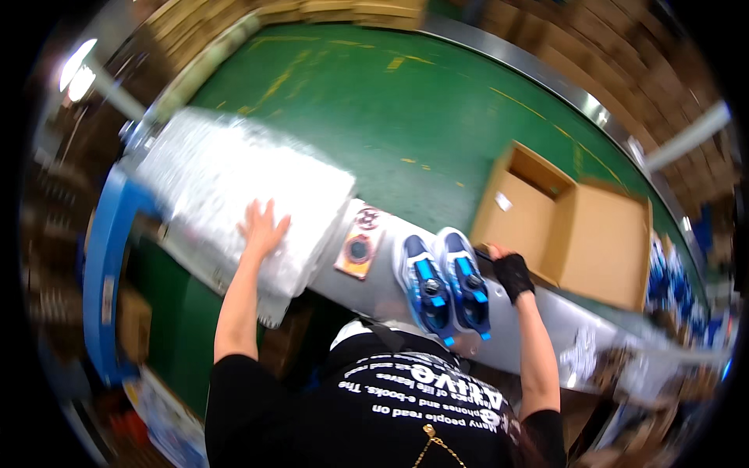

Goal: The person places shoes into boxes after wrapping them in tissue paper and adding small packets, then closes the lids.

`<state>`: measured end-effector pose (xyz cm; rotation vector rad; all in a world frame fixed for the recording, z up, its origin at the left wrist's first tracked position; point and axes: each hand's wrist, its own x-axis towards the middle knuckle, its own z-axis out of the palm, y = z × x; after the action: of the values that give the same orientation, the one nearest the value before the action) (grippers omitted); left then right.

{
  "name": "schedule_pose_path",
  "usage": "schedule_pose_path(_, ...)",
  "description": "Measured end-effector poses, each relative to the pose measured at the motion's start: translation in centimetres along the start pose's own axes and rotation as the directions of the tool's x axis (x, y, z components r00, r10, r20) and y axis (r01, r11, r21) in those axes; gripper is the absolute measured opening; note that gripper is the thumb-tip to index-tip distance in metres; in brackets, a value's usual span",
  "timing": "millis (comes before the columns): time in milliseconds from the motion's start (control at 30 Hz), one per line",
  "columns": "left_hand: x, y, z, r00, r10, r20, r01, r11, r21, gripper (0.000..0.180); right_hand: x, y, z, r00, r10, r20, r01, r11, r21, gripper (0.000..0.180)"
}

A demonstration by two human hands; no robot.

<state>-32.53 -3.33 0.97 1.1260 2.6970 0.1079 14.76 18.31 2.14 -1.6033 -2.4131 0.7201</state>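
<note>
My left hand (264, 228) rests with spread fingers on a thick stack of shiny, whitish plastic sheets or bags (187, 168) at the left of the metal bench. My right hand (509, 269) wears a black glove that leaves the fingertips bare. Its fingers are curled at the near left corner of an open brown cardboard box (521, 214), around something dark that I cannot make out. Just left of that hand, a pair of blue and white sneakers (441, 285) stands side by side on the bench. Between the stack and the shoes lies a flat printed packet (361, 242) with round dark shapes.
A metal bench (335, 288) runs across in front of me, with a green floor (367, 101) beyond it. A blue frame (101, 273) stands at the left. More blue and white shoes (669, 273) are at the far right. Stacked cartons (608, 47) line the back.
</note>
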Motion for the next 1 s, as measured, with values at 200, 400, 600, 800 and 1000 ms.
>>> schedule_pose_path(200,1.0,0.8,0.1,0.997,-0.013,-0.08,0.027,0.984,0.176,0.04,0.0,0.0,0.8,0.998,-0.053,-0.038,0.044,0.977,-0.209,0.028)
schedule_pose_path(400,4.9,-0.4,-5.7,0.826,0.075,-0.559,-0.165,0.98,-0.113,0.026,-0.2,-0.4,0.2,0.996,0.028,0.085,-0.012,0.983,-0.181,0.03)
schedule_pose_path(600,2.0,18.5,-12.8,0.757,0.212,-0.618,-0.62,0.532,-0.576,0.031,-0.7,-4.7,-4.2,0.972,-0.206,-0.108,0.232,0.905,0.356,0.075)
schedule_pose_path(800,-4.4,40.8,-5.7,0.395,0.627,-0.671,-0.913,0.188,-0.362,0.023,0.1,-7.3,-8.6,0.973,-0.018,-0.231,0.22,0.38,0.898,0.076)
schedule_pose_path(1000,-9.9,48.8,-7.4,0.296,0.752,-0.588,-0.94,0.121,-0.318,0.043,-0.2,7.0,-16.2,0.47,0.452,-0.758,0.231,0.765,0.601,0.055)
